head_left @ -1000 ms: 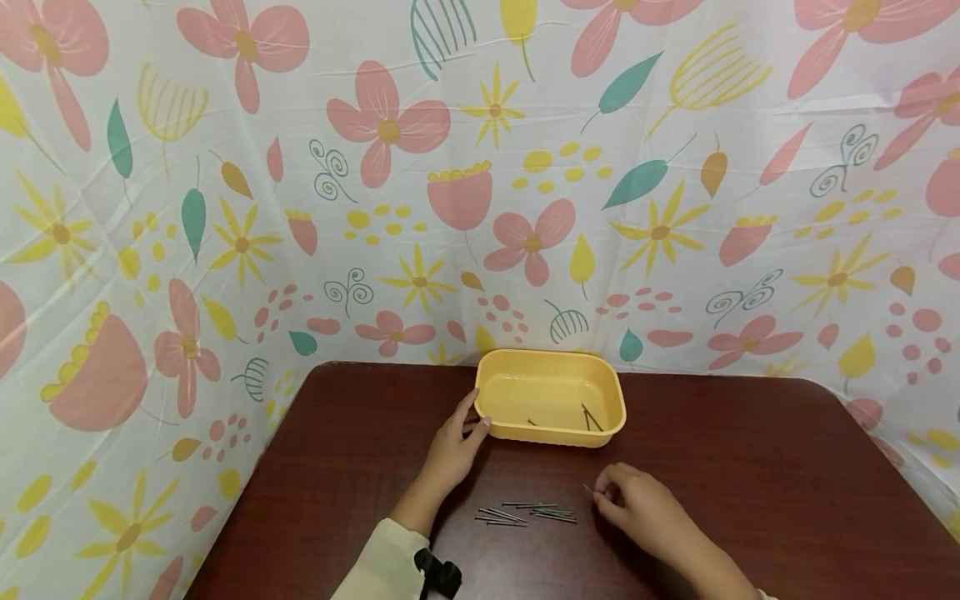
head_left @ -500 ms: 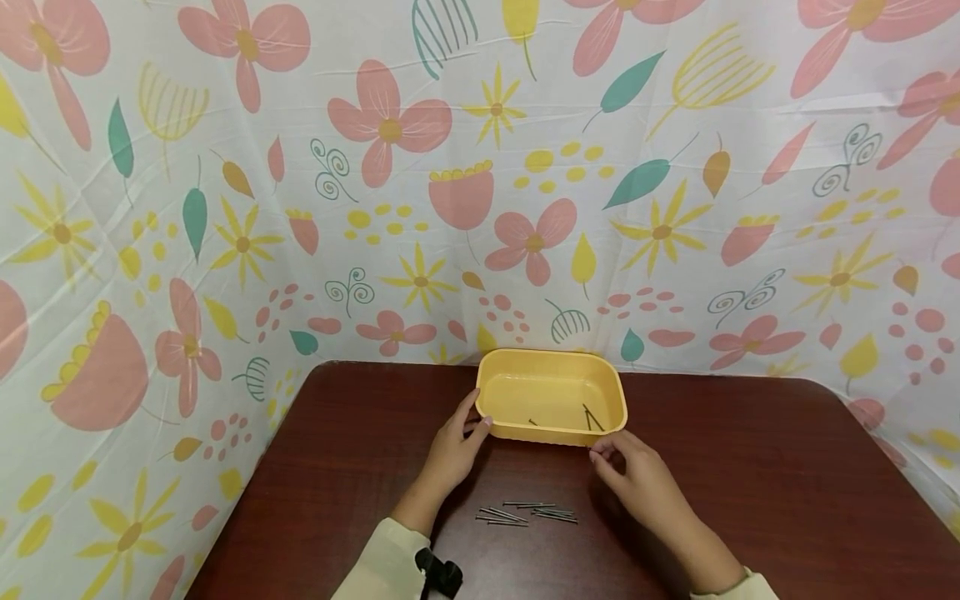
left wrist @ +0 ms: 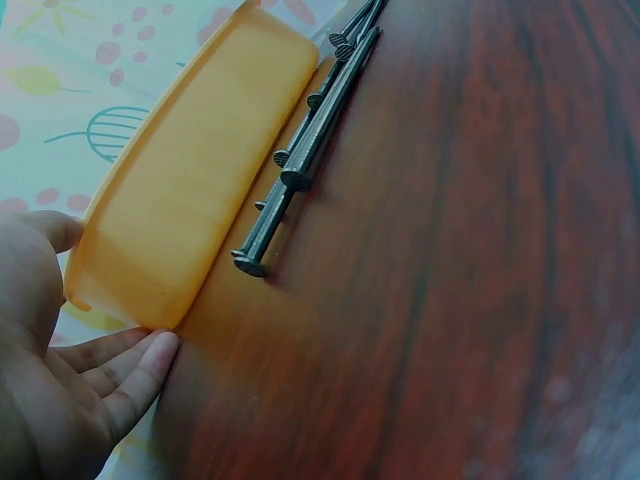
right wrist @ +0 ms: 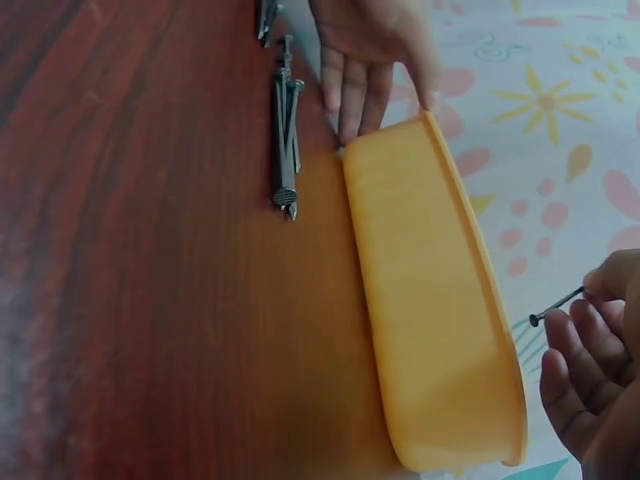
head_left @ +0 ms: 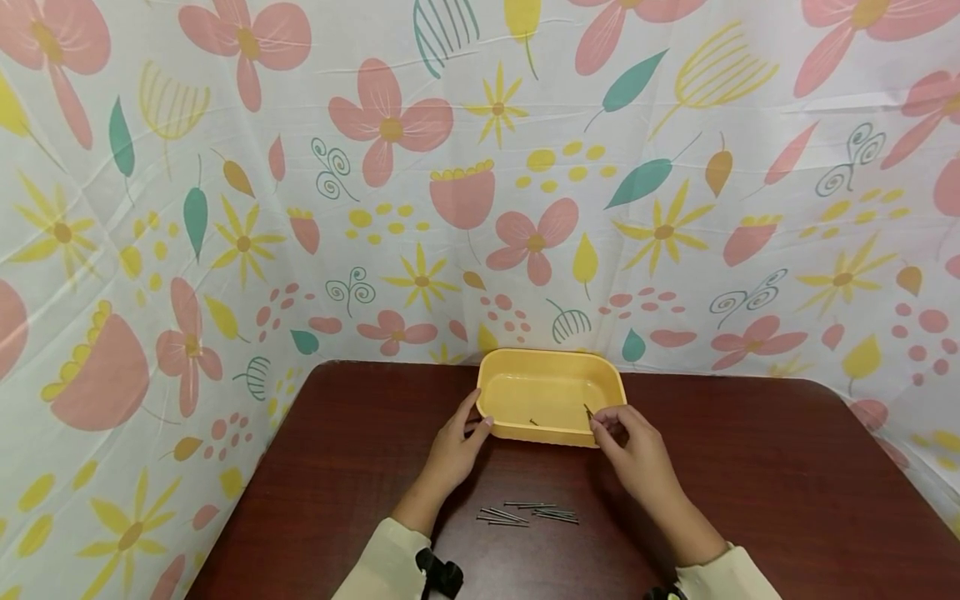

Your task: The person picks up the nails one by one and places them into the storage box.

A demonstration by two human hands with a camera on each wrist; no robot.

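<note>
A yellow plastic tray (head_left: 517,400) sits at the far side of the table, with a small nail (head_left: 533,422) visible inside near its front wall. My left hand (head_left: 453,442) holds the tray's left end, thumb and fingers on either side of it. Over the front right corner, my right hand (head_left: 637,450) pinches a nail (right wrist: 557,306) between thumb and fingertips, the flat head showing in the right wrist view. The right hand partly hides that corner's contents. Several loose nails (head_left: 555,515) lie on the tabletop in front of the tray, seen closer as dark nails (left wrist: 320,120) in the left wrist view.
The dark reddish-brown table (head_left: 772,467) meets a floral curtain (head_left: 420,217) behind and to the left. A black strap device (head_left: 438,573) is on the left wrist. The nails lie between the two forearms.
My right hand has moved from beside the loose nails forward and up to the tray's front right corner, carrying the nail. The left hand and the tray have stayed in place.
</note>
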